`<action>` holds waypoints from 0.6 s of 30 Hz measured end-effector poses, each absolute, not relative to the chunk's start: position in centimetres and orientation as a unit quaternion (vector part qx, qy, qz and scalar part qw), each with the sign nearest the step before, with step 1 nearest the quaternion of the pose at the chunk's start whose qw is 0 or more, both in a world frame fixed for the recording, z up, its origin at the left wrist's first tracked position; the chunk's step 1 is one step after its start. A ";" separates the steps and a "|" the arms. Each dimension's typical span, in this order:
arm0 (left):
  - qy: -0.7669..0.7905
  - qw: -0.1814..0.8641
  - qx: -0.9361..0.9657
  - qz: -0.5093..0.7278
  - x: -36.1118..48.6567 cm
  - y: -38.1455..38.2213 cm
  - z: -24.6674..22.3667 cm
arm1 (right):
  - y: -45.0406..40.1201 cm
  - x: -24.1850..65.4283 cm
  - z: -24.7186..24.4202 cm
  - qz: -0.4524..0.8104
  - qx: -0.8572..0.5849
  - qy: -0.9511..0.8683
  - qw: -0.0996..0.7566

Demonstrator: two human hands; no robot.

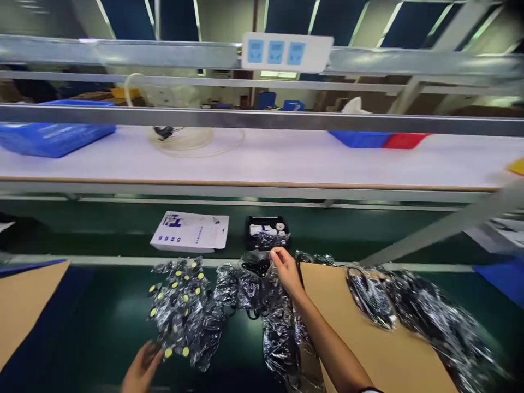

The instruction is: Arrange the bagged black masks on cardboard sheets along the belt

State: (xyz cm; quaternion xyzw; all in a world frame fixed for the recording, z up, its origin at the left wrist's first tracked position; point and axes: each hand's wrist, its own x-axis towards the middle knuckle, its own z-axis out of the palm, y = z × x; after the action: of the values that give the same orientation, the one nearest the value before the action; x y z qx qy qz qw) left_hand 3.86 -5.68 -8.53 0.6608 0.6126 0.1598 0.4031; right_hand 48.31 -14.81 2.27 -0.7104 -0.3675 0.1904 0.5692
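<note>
My right hand pinches the edge of a clear plastic bag with a black part inside, at the top of a row of bagged black items. Below it lie more bagged black items, some with black loops showing. At the lower left, my left hand is blurred beside a pile of small clear bags with round yellow dots. Its fingertips are close to the pile's lower edge, by a dark smear; whether they grip anything is unclear.
A brown cardboard sheet lies on the right, with bagged black cables on it. Behind are a white printed box and a black tray of white parts. A metal-framed shelf carries blue bins; another cardboard sheet lies left.
</note>
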 end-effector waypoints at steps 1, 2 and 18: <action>0.601 0.444 0.645 0.157 5.1 -6.3 -8.3 | -15.0 46.9 4.1 0.230 -0.662 -0.380 0.603; 0.560 0.455 0.671 0.170 6.7 -6.7 -7.7 | -15.3 45.5 5.7 0.271 -0.627 -0.393 0.615; 0.296 0.763 0.465 0.338 15.9 -15.4 1.3 | -13.5 35.2 8.2 0.552 -0.552 -0.292 0.552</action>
State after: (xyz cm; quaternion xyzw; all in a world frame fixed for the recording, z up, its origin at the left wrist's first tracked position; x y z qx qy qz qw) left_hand 15.94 -15.39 1.27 0.4648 0.2955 0.3380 0.7631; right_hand 35.17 -13.46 8.15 -0.5520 -0.2917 0.5523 0.5524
